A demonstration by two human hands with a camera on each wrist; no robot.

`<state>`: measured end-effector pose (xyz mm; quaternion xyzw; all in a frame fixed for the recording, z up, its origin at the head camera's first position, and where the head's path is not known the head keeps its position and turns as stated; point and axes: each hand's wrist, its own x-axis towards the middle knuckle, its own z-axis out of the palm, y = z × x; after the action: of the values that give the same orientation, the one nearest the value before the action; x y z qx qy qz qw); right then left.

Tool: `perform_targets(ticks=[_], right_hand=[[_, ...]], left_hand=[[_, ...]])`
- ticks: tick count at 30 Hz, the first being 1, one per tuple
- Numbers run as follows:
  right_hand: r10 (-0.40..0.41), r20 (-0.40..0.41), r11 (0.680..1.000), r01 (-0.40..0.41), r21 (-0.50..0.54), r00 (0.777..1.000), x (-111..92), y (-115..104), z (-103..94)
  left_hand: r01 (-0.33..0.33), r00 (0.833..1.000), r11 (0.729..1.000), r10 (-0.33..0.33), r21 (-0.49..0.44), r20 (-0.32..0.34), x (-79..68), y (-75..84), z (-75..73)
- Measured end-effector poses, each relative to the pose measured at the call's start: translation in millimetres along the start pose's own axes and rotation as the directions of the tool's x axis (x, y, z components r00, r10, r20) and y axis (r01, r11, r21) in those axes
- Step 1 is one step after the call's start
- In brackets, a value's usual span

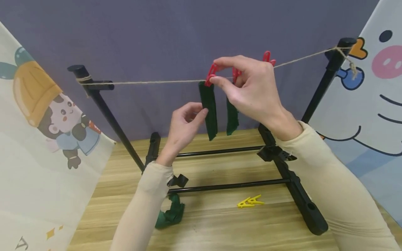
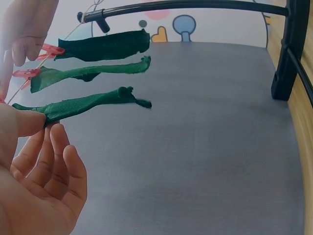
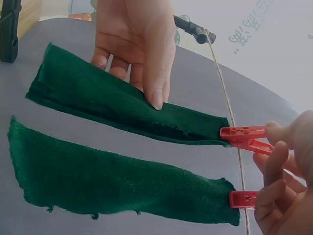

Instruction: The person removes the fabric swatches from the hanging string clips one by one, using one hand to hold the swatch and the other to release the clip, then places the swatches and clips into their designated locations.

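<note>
A dark green cloth strip (image 1: pixel 209 115) hangs from a twine line (image 1: pixel 157 82), held at its top by a red clothespin (image 1: pixel 211 75). Thumb and forefinger of my right hand (image 1: pixel 254 87) pinch that clothespin's handles. My left hand (image 1: pixel 185 125) pinches the strip's edge below the line, its thumb lying on the cloth in the right wrist view. Beside it hangs a second green strip (image 3: pixel 122 176) under another red clothespin (image 3: pixel 243 199). The left wrist view shows a third strip (image 2: pixel 102 45) farther along, which my right hand hides in the head view.
The line runs between two black posts (image 1: pixel 110 122) of a rack with low crossbars (image 1: pixel 226 185). Yellow clothespins (image 1: pixel 251 201) lie on the wood-grain table, right of a crumpled green cloth (image 1: pixel 174 212). Printed cloth panels (image 1: pixel 62 139) stand at both sides.
</note>
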<state>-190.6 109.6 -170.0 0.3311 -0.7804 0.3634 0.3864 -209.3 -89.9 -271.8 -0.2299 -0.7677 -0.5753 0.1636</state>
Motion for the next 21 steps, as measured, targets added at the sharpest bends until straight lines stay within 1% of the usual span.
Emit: perform_targets(ticks=[5,12,16,21], right_hand=[[-0.109,-0.064,0.994,0.110,0.010,0.992,1.0,4.9,4.1],[-0.193,-0.099,0.981,0.192,-0.016,0.976,4.2,5.9,5.5],[-0.216,-0.142,0.976,0.214,-0.028,0.966,5.7,6.4,4.9],[-0.217,-0.187,0.976,0.218,-0.012,0.958,5.7,6.2,4.6]], left_hand=[[-0.003,1.000,1.000,0.003,0.000,-0.011,0.7,1.0,0.3],[-0.022,1.000,1.000,0.022,-0.010,-0.017,1.6,-0.4,0.1],[-0.014,1.000,1.000,0.014,-0.004,-0.016,2.1,-2.1,0.7],[-0.011,1.000,1.000,0.010,-0.004,-0.016,1.3,-2.7,-0.2]])
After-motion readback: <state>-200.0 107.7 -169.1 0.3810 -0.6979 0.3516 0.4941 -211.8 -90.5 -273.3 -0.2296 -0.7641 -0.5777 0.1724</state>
